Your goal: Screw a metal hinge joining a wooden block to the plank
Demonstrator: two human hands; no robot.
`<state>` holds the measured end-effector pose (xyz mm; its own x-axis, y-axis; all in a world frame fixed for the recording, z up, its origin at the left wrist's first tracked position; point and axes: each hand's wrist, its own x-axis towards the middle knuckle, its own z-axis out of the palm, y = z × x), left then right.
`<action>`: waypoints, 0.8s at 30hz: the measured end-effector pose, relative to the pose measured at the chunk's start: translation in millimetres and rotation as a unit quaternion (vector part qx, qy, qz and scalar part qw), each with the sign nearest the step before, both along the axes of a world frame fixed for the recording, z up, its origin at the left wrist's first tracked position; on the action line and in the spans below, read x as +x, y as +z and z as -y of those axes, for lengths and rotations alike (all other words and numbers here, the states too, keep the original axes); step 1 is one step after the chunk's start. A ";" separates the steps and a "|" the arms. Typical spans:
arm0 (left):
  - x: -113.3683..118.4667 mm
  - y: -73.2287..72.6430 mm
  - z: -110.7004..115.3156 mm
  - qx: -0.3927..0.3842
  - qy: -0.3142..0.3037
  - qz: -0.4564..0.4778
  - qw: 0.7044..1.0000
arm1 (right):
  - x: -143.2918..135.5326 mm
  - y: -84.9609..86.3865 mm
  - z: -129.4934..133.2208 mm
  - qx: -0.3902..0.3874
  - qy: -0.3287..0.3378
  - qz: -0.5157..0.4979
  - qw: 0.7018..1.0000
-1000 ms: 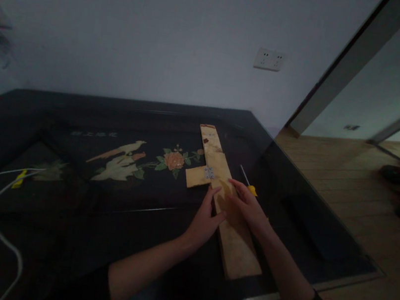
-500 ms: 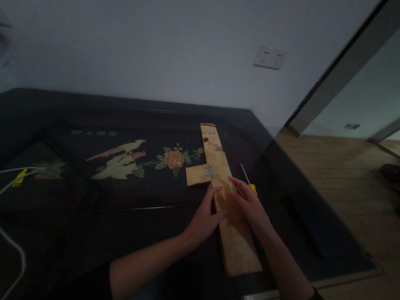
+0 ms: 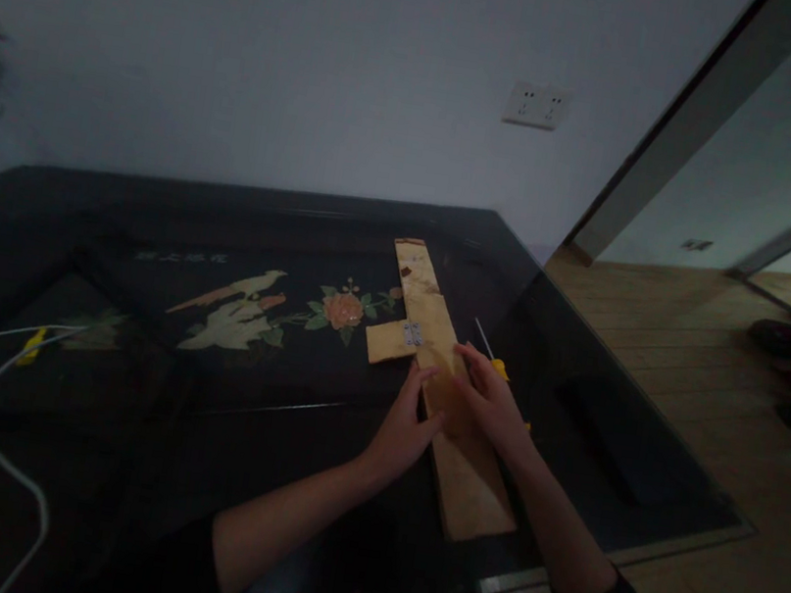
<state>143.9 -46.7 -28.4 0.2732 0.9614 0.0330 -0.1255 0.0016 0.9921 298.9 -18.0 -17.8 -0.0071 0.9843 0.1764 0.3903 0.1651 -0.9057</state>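
A long wooden board lies lengthwise on the dark table, with another pale wooden piece at its far end. A metal hinge joins a small wooden block to the board's left side. My left hand grips the left edge, thumb on top. On the opposite edge, my right hand holds the board, fingers curved over its top. Beside the right hand lies a screwdriver, its yellow handle partly hidden by that hand.
The dark table bears a bird-and-flower picture. A white cable with a yellow tag runs along the left. A dark flat object lies at the right. Behind stands a wall with a socket.
The view has shifted slightly. Both hands stay on the board in nearly the same places; the board, hinge and screwdriver show no clear movement.
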 end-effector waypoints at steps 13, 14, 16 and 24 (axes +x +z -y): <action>-1.1 -2.9 1.0 0.009 0.001 -0.003 1.000 | 57.6 -1.7 24.4 0.062 -0.083 0.211 0.972; -0.9 -2.7 1.0 0.011 0.000 -0.002 1.000 | 57.8 -6.4 25.2 0.061 -0.078 0.217 0.971; -0.6 -1.8 1.0 0.014 -0.002 -0.001 1.000 | 56.7 -13.7 25.5 0.061 -0.071 0.225 0.970; -0.5 1.0 -0.5 0.019 -0.001 0.006 1.000 | 54.7 -21.5 17.7 0.064 -0.064 0.248 0.965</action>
